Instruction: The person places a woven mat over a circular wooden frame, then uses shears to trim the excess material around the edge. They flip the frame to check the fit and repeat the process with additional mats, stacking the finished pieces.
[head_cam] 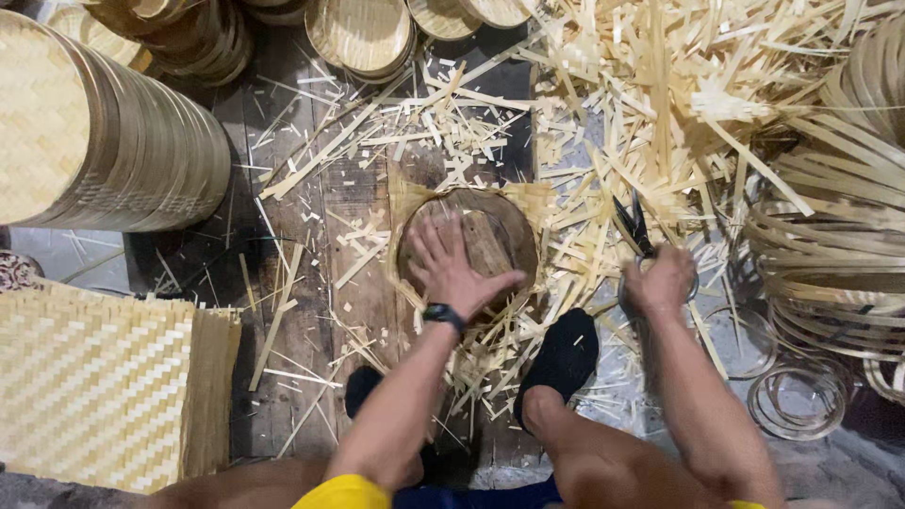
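Even, warm overhead light, soft shadows, slight blur and wide-angle bending at edges.

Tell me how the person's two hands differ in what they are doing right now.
The left hand lies flat, fingers spread, pressing on the round woven piece over a wooden block; the right hand is curled closed around dark scissors. The left hand sits in the middle of the work; the right hand is off to the side above the bamboo strip offcuts. The left wrist bears a dark watch; the right wrist is bare. Both are bare hands.
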